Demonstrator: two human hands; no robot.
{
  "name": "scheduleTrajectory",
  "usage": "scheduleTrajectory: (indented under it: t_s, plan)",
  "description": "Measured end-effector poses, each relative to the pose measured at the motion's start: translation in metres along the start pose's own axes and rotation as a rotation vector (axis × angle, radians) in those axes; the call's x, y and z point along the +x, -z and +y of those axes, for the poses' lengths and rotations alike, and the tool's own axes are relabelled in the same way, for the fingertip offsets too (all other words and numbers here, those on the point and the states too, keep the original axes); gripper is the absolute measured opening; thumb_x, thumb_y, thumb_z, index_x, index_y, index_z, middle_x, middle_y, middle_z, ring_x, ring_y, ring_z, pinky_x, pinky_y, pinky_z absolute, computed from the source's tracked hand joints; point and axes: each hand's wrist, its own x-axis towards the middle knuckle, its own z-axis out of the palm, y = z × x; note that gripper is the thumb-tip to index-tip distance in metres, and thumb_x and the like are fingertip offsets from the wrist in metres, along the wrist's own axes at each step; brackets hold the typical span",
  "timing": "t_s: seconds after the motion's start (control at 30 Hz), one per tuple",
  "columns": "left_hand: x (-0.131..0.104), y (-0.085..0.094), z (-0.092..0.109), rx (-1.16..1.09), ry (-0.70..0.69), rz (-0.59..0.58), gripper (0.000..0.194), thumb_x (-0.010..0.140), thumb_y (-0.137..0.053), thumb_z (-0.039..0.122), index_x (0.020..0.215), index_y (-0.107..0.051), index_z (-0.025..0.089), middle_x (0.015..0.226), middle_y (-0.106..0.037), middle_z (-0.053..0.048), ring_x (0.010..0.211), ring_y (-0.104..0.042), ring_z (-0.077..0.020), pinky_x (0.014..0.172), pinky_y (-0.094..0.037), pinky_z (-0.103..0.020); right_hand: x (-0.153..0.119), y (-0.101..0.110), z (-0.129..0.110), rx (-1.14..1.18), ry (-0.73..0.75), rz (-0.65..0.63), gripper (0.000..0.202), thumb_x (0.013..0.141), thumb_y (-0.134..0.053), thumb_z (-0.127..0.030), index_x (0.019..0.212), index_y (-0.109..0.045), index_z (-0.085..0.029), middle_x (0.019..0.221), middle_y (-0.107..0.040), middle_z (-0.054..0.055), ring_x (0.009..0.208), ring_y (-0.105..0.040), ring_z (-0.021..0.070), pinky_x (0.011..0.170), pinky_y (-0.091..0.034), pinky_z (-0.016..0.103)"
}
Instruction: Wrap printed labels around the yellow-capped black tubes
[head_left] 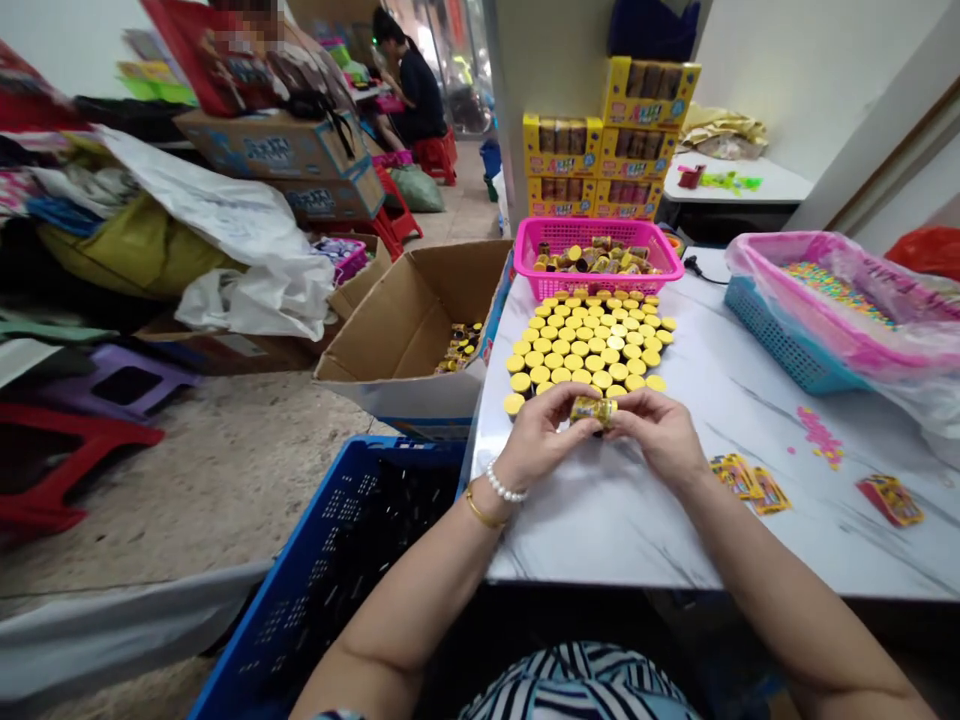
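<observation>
Between my two hands a small wrapped cylinder (593,411) with a yellow and brown label lies on its side above the white marbled table (600,520). My left hand (551,428) grips its left end with thumb and fingers. At its right end, the fingers of my right hand (654,428) pinch it. Just beyond stand many upright dark jars with yellow lids (592,345), packed in rows. Behind them a pink basket (529,262) holds more such jars, lying loose. Flat printed labels (739,478) rest right of my right forearm.
Left of the table are an open cardboard box (382,340) and a blue crate (300,540) of black pieces. Pink pellets (819,437), more labels (891,499) and a lined pink basket (817,320) are at right. Yellow boxes (562,148) stand behind; a person (420,90) sits far back.
</observation>
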Motion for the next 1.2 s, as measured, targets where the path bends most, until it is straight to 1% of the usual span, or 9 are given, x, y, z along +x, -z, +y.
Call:
scheduleTrajectory:
  t_s: [0.13, 0.23, 0.3, 0.4, 0.5, 0.63, 0.77, 0.93, 1.2]
  plan:
    - [-0.005, -0.004, 0.006, 0.052, -0.041, -0.006, 0.035, 0.083, -0.08, 0.027, 0.114, -0.068, 0.018, 0.115, -0.067, -0.011, 0.106, -0.063, -0.022, 0.09, -0.05, -0.031, 0.001, -0.005, 0.002, 0.129, -0.078, -0.053, 0.03, 0.076, -0.087, -0.039, 0.096, -0.073, -0.02, 0.089, -0.078, 0.003, 0.078, -0.073, 0.0176, 0.079, -0.062, 0.035]
    - [-0.007, -0.004, 0.005, -0.052, 0.091, 0.084, 0.046, 0.086, -0.078, 0.037, 0.125, -0.062, 0.018, 0.107, -0.066, -0.008, 0.084, -0.062, -0.0154, 0.072, -0.049, -0.026, -0.002, -0.007, 0.0, 0.058, 0.045, -0.01, 0.035, 0.071, -0.091, -0.036, 0.098, -0.073, -0.023, 0.095, -0.077, 0.003, 0.087, -0.073, 0.0191, 0.085, -0.062, 0.036]
    - [-0.006, -0.003, 0.001, -0.077, 0.15, 0.103, 0.041, 0.088, -0.075, 0.042, 0.117, -0.065, 0.015, 0.09, -0.065, -0.004, 0.07, -0.056, -0.0118, 0.064, -0.045, -0.024, -0.003, -0.008, 0.001, 0.017, 0.093, 0.015, 0.038, 0.067, -0.094, -0.035, 0.096, -0.073, -0.023, 0.095, -0.076, 0.003, 0.087, -0.073, 0.0197, 0.086, -0.062, 0.037]
    - [-0.004, -0.003, -0.003, -0.033, 0.115, 0.081, 0.034, 0.084, -0.079, 0.042, 0.102, -0.071, 0.014, 0.084, -0.064, -0.003, 0.072, -0.055, -0.0118, 0.067, -0.045, -0.024, -0.001, -0.009, 0.006, 0.084, -0.041, 0.008, 0.037, 0.066, -0.094, -0.04, 0.088, -0.072, -0.02, 0.085, -0.075, 0.002, 0.074, -0.072, 0.0177, 0.076, -0.063, 0.035]
    - [-0.002, -0.004, -0.003, -0.033, 0.102, 0.056, 0.039, 0.079, -0.084, 0.041, 0.105, -0.072, 0.015, 0.088, -0.065, -0.003, 0.075, -0.056, -0.0122, 0.069, -0.045, -0.024, 0.002, -0.01, 0.009, 0.203, -0.196, -0.02, 0.037, 0.067, -0.092, -0.044, 0.083, -0.071, -0.019, 0.077, -0.074, 0.001, 0.066, -0.07, 0.0153, 0.067, -0.062, 0.031]
    - [-0.002, -0.004, -0.003, -0.207, 0.182, 0.044, 0.05, 0.08, -0.083, 0.048, 0.114, -0.068, 0.015, 0.083, -0.063, -0.001, 0.066, -0.055, -0.01, 0.06, -0.042, -0.022, 0.0, -0.008, 0.003, 0.174, -0.078, -0.028, 0.031, 0.075, -0.088, -0.04, 0.093, -0.072, -0.02, 0.088, -0.075, 0.001, 0.072, -0.072, 0.0145, 0.072, -0.063, 0.03]
    - [-0.003, -0.003, -0.005, -0.311, 0.302, 0.042, 0.045, 0.083, -0.077, 0.056, 0.092, -0.065, 0.013, 0.066, -0.056, 0.002, 0.048, -0.047, -0.0054, 0.045, -0.031, -0.019, -0.006, -0.005, -0.004, 0.119, -0.007, -0.129, 0.036, 0.078, -0.086, -0.037, 0.111, -0.076, -0.025, 0.107, -0.075, 0.003, 0.079, -0.073, 0.0163, 0.074, -0.065, 0.033]
    - [-0.006, -0.004, 0.0, -0.383, 0.413, -0.074, 0.057, 0.08, -0.076, 0.064, 0.106, -0.064, 0.014, 0.067, -0.063, 0.002, 0.036, -0.044, -0.0038, 0.034, -0.02, -0.018, -0.009, -0.004, 0.0, 0.185, 0.015, -0.086, 0.022, 0.074, -0.089, -0.033, 0.091, -0.081, -0.024, 0.102, -0.074, 0.004, 0.084, -0.074, 0.0209, 0.07, -0.068, 0.037]
    - [-0.004, -0.005, -0.006, -0.385, 0.509, -0.055, 0.059, 0.077, -0.072, 0.071, 0.079, -0.058, 0.013, 0.056, -0.061, 0.002, 0.028, -0.037, -0.003, 0.028, -0.015, -0.018, -0.015, -0.008, -0.003, 0.092, 0.107, -0.111, 0.024, 0.076, -0.088, -0.029, 0.098, -0.081, -0.025, 0.113, -0.067, 0.004, 0.077, -0.074, 0.0172, 0.069, -0.07, 0.038]
